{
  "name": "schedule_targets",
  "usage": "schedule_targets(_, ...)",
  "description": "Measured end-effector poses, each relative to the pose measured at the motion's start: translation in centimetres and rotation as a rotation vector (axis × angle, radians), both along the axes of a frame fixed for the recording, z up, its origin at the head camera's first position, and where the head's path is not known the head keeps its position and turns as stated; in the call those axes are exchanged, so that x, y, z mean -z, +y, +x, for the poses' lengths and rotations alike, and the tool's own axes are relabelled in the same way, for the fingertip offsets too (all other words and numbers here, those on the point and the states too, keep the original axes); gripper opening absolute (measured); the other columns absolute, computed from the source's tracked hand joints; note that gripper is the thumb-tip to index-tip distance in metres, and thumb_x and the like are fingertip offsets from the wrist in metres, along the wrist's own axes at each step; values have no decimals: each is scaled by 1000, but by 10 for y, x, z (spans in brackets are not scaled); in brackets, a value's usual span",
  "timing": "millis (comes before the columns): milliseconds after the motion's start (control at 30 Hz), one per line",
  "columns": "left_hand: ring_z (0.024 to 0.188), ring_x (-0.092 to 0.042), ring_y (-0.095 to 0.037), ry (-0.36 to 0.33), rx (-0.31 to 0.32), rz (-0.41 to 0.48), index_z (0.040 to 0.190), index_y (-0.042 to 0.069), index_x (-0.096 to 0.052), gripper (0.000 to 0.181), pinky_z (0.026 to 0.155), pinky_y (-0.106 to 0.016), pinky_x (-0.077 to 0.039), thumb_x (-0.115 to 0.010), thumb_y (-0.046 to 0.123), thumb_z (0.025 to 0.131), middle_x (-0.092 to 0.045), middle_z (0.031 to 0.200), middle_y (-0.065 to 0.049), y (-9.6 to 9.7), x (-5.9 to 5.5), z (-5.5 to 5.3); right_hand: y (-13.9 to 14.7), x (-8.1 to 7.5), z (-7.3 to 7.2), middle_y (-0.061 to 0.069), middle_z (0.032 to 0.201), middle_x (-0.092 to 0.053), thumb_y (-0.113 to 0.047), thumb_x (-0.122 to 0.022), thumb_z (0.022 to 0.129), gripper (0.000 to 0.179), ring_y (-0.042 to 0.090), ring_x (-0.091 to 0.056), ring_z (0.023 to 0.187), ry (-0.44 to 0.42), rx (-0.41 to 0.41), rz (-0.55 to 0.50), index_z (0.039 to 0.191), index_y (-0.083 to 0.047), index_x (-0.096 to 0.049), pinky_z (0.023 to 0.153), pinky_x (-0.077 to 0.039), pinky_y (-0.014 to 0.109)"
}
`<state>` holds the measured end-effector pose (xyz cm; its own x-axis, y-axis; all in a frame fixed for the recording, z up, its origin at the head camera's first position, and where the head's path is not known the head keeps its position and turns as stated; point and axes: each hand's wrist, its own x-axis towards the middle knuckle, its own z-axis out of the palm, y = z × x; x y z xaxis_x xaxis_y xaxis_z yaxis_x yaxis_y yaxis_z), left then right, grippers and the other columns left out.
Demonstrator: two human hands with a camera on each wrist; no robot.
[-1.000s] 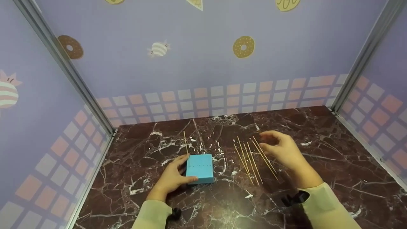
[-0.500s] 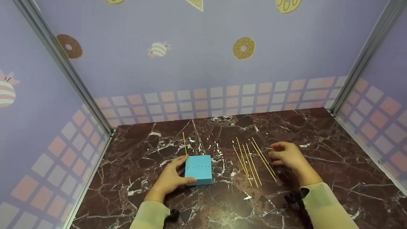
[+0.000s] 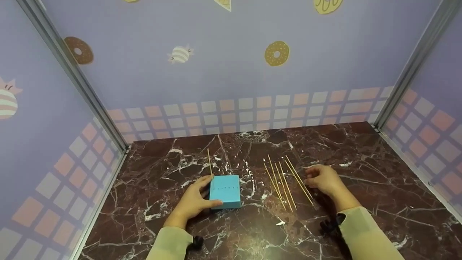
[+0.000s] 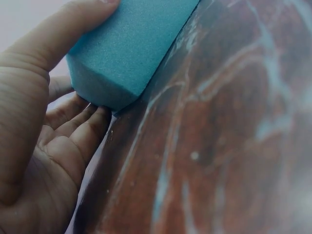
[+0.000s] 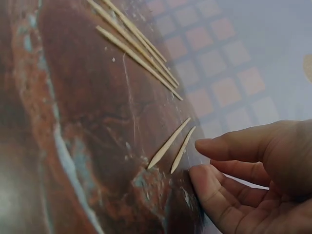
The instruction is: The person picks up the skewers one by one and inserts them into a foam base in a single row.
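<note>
A blue foam block [image 3: 225, 195] with a row of small dark holes across its top sits on the table. My left hand [image 3: 195, 196] grips it from the left, thumb at the front and fingers at the back left; the left wrist view shows the thumb over the block [image 4: 131, 48]. A thin wooden skewer [image 3: 209, 162] rises from the block's left side by the fingertips. My right hand [image 3: 325, 180] hovers right of two skewers [image 3: 299, 180], nothing between thumb and forefinger. Their pointed ends [image 5: 168, 144] lie just beyond its fingertips in the right wrist view.
Several more skewers [image 3: 279, 186] lie roughly parallel on the dark marbled table [image 3: 252, 234], between the block and my right hand. Patterned lilac panels [image 3: 231, 72] close off the back and both sides.
My right hand has drawn back from the skewers' far ends, down and a little to the right, its fingers curling more. The left hand, block and skewers stay in place.
</note>
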<state>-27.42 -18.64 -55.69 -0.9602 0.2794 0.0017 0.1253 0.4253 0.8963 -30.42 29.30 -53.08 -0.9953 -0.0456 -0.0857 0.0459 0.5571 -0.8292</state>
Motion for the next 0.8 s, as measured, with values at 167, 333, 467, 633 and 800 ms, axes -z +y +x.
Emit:
schedule_targets(167,171,-30,-51,-6,-14,-7,175,7,-40,117,133,-55,-48,-104,33,81,-30,185,-25,0,-2,-2,-3,0,0,29,119,-80,-10,-89,94,40,25,-80,93,47,-14,113,128,10,-79,77,-67,31)
schedule_targets(333,171,-30,-52,-14,-3,6,175,6,-40,117,132,-57,-48,-103,36,82,-29,185,-26,1,1,0,-3,3,2,26,120,-84,-13,-90,95,32,35,-82,101,72,-15,194,121,4,-85,86,-70,45)
schedule_targets(467,170,-30,-53,-33,1,24,175,6,-40,117,133,-58,-48,-103,38,82,-29,184,-26,2,4,3,-4,5,3,25,119,-85,-9,-89,94,29,40,-80,109,73,-16,223,119,3,-86,92,-69,49)
schedule_targets(633,170,-32,-53,-30,6,36,176,5,-39,118,132,-57,-48,-103,38,81,-29,184,-26,2,1,2,-5,3,1,24,114,-85,-7,-89,92,26,36,-80,102,81,-7,231,115,4,-87,84,-69,42)
schedule_targets(800,170,-31,-53,-35,17,40,176,5,-38,118,133,-57,-48,-103,39,83,-28,185,-26,1,-2,-1,-5,0,0,23,109,-86,-7,-85,94,22,26,-79,85,68,3,252,113,3,-88,71,-67,36)
